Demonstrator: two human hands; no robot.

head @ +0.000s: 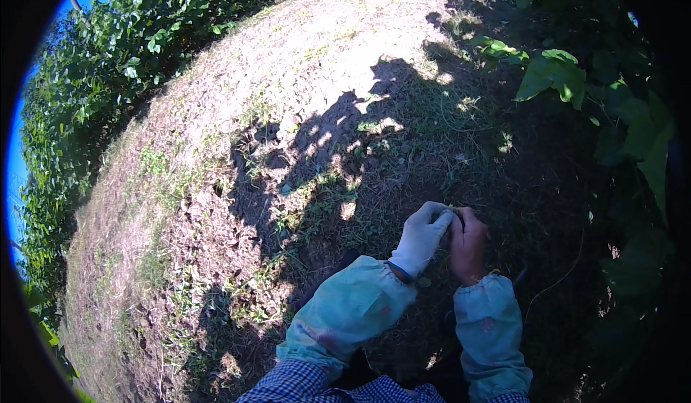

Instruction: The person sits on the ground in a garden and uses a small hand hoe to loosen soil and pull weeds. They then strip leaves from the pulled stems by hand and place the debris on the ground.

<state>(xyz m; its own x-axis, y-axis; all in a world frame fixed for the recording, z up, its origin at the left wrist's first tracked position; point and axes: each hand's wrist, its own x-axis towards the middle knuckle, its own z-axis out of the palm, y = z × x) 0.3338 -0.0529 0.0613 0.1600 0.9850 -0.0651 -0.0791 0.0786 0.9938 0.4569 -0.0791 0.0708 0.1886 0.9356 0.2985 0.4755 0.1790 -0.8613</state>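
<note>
My left hand [422, 237] wears a white knit glove with a dark cuff edge. My right hand [468, 245] is bare and curled, its fingertips meeting those of the left. A tiny greenish bit shows at the top where the fingers join, too small to identify. Whether either hand grips it cannot be made out. Green patterned sleeve covers, the left sleeve cover [351, 308] and the right sleeve cover [490, 333], reach up both forearms over blue checked cloth. Below the hands lies shaded ground [372, 203] with grass and low weeds.
Broad-leaved plants [553, 76] hang close on the right, in deep shade. A leafy hedge-like row [116, 63] runs along the left. Between them stretches a sunlit strip of dry soil [302, 74] with sparse grass. A thin stem [559, 279] curves right of my right arm.
</note>
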